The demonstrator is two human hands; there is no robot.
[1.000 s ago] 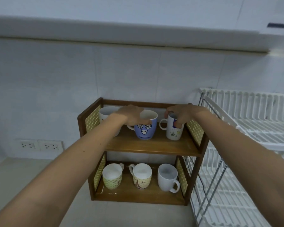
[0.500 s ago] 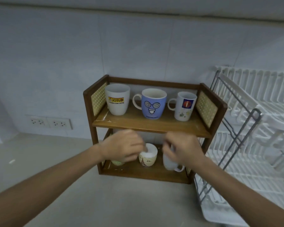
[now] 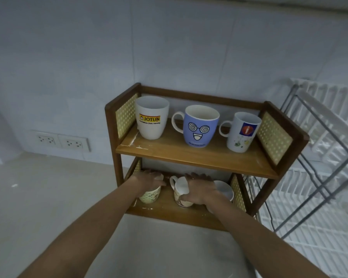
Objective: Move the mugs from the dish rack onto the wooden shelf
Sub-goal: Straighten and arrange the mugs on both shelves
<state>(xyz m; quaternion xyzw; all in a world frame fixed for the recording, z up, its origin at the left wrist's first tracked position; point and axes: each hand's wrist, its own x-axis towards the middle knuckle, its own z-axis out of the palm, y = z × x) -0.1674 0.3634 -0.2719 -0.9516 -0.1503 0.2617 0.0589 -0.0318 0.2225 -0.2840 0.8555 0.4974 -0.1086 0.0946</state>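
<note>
The wooden shelf (image 3: 189, 155) holds three mugs on its top board: a white Jotun mug (image 3: 151, 117), a blue face mug (image 3: 200, 126) and a white mug with a red and blue logo (image 3: 241, 132). On the bottom board stand a yellow-green mug (image 3: 150, 195), a cream patterned mug (image 3: 179, 189) and a plain white mug (image 3: 225, 190). My left hand (image 3: 149, 180) rests over the yellow-green mug's rim. My right hand (image 3: 201, 189) grips the cream patterned mug, which is tilted.
The white dish rack (image 3: 319, 167) with grey wire frame stands right of the shelf, touching it; no mugs show in it. Two wall sockets (image 3: 61, 141) sit at the left. The pale counter (image 3: 48, 197) stretches in front.
My hands went from the top board's mugs down to the bottom board. They now sit on the yellow-green and cream mugs; the view tilted down.
</note>
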